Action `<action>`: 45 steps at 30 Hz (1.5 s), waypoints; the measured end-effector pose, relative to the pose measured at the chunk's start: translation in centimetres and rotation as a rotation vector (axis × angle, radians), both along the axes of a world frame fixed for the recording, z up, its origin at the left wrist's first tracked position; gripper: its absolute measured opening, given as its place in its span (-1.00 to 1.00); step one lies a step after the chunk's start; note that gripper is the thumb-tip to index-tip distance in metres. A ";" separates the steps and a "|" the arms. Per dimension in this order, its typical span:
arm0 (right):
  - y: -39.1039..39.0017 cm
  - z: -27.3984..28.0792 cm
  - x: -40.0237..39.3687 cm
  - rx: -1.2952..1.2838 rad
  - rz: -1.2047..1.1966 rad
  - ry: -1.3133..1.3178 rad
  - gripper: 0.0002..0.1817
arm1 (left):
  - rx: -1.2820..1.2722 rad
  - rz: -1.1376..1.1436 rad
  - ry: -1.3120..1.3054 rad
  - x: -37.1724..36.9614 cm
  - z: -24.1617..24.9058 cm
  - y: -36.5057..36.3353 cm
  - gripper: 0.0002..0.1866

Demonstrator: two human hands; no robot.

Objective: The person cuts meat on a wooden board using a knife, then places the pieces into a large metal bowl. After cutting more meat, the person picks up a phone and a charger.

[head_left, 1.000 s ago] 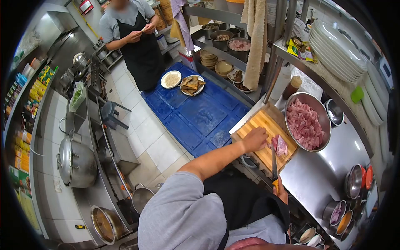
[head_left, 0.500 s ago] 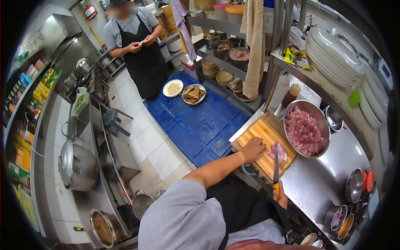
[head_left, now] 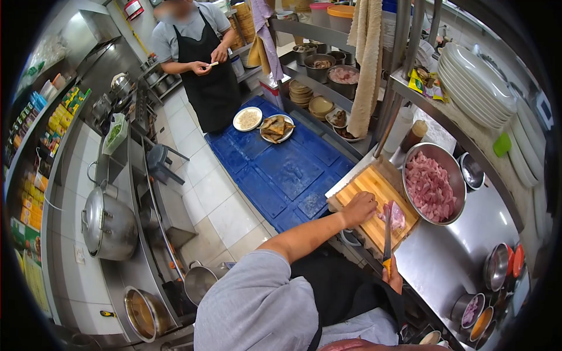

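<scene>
My right hand [head_left: 393,276] grips a knife [head_left: 387,240] by its yellow handle. The blade points away from me and lies across a piece of raw pink meat [head_left: 397,216] on the wooden cutting board [head_left: 363,181]. Left of the meat, my left hand [head_left: 358,210] rests low over the board with its fingers curled together. A small gap shows between it and the meat, and whatever may be under its fingertips is hidden. Just right of the board stands a large steel bowl [head_left: 462,202] heaped with cut raw meat [head_left: 430,186].
A blue table [head_left: 281,181] beyond the board carries a plate of pale crumbs [head_left: 247,119] and a plate of browned folded pieces [head_left: 276,128]. Across it a person in a black apron [head_left: 205,76] holds something small. A hanging towel [head_left: 367,76] and stacked white dishes [head_left: 477,82] flank the shelves.
My view has shifted slightly. The left hand's fingers have drawn together and sit a little further from the meat. The knife remains at the meat. The other person's hands have moved slightly apart.
</scene>
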State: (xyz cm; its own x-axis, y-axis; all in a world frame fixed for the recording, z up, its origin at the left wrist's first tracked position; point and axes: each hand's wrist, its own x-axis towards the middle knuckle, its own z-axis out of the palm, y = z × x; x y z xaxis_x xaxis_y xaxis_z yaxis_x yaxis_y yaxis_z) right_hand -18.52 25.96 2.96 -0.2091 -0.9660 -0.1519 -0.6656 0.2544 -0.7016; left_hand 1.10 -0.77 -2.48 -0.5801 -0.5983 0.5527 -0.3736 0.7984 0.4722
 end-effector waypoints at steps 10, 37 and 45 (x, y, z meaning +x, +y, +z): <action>-0.1 -0.5 0.0 0.016 -0.036 -0.040 -0.37 | 0.036 -0.018 -0.033 0.7 0.3 0.5 -0.88; -0.9 -1.8 -0.3 -0.153 0.096 0.078 -0.33 | 0.038 0.006 0.212 1.3 -3.2 -1.9 -0.94; -2.1 0.0 0.7 -0.172 0.110 0.123 -0.35 | 0.081 0.099 0.142 1.8 -1.0 -1.3 -0.77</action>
